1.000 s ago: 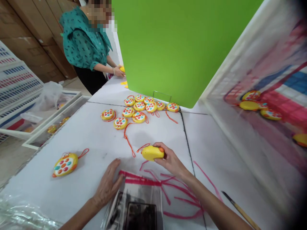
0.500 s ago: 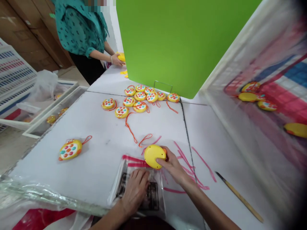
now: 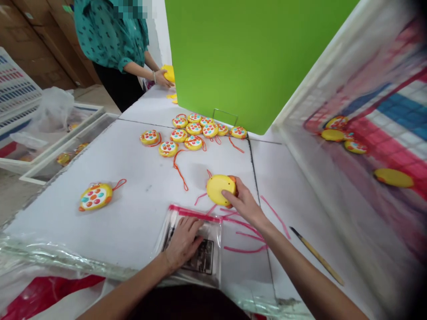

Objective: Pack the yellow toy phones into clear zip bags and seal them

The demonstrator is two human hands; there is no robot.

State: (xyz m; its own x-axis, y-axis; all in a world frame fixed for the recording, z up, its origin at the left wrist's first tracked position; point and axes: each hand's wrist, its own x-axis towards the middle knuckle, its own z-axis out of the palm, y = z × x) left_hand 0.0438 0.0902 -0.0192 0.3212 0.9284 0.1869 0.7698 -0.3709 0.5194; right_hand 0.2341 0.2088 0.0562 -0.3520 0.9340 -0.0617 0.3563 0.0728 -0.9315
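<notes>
My right hand (image 3: 245,203) grips a round yellow toy (image 3: 218,189) by its edge, its plain back towards me, just above the white table (image 3: 133,191). A red cord hangs from the toy. My left hand (image 3: 183,241) lies flat with fingers spread on a clear plastic bag (image 3: 210,253) with a pink seal strip and a black-printed card inside. The bag lies near the table's front edge, just below the toy.
One toy (image 3: 95,197) with coloured buttons lies alone at the left. Several more toys (image 3: 193,133) cluster at the back by a green board (image 3: 247,58). Pink strips (image 3: 247,235) and a wooden stick (image 3: 316,256) lie at the right. Another person (image 3: 116,44) works at the far end. A white crate (image 3: 360,142) holds toys.
My right hand has carried the yellow toy up and away from me, past the bag's pink strip. My left hand stays on the bag. The view shifted slightly.
</notes>
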